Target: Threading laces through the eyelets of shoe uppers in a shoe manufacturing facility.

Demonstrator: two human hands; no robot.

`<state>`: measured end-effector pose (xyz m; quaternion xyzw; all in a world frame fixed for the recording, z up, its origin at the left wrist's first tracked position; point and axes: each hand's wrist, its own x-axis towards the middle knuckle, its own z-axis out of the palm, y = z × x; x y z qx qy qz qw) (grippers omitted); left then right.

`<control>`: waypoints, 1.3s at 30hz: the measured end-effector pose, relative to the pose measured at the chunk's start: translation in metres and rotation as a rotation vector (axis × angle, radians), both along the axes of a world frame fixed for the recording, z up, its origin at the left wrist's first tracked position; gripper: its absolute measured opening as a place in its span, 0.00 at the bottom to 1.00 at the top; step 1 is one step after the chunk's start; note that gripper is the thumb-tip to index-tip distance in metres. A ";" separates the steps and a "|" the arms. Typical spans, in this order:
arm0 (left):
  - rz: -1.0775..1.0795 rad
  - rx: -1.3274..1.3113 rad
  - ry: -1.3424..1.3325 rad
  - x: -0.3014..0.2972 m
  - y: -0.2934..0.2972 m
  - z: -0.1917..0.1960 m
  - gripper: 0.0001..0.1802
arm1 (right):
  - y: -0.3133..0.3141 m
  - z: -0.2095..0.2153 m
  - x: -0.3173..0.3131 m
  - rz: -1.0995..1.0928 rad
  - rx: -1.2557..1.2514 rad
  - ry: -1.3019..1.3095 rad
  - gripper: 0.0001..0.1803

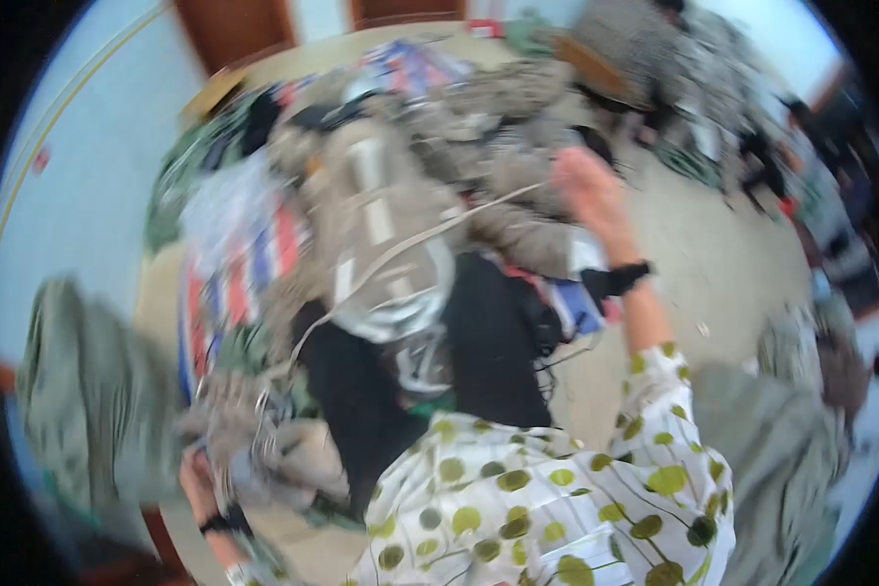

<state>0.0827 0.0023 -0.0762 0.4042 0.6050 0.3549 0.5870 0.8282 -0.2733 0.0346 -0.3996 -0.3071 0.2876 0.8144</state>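
one long, thin cream cord (430,230) slants left from the curled right hand (590,188) gripping it; whether the blurred left hand (197,479) grips, i cannot tell.

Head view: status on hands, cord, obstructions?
Right hand extended, gripping cord. Left hand at bundled cloth, grip unclear. Cord crosses in front of beige cloth. Fabric piles all around.
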 end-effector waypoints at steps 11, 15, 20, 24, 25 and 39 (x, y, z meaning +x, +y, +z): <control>-0.810 1.391 0.421 0.348 -0.104 0.179 0.41 | 0.085 0.086 -0.135 0.241 -0.351 -0.509 0.08; -0.736 1.744 0.677 0.403 -0.107 0.162 0.27 | 0.089 0.092 -0.144 0.211 -0.396 -0.696 0.10; -0.693 1.765 0.611 0.394 -0.119 0.148 0.21 | 0.095 0.096 -0.157 0.375 -0.487 -0.481 0.10; -0.645 1.734 0.641 0.391 -0.136 0.136 0.24 | 0.101 0.093 -0.162 0.372 -0.505 -0.683 0.09; -0.643 1.719 0.645 0.391 -0.139 0.136 0.23 | 0.100 0.096 -0.167 0.244 -0.536 -0.811 0.08; -0.627 1.689 0.596 0.400 -0.142 0.137 0.23 | 0.097 0.101 -0.179 -0.218 -0.489 -1.687 0.04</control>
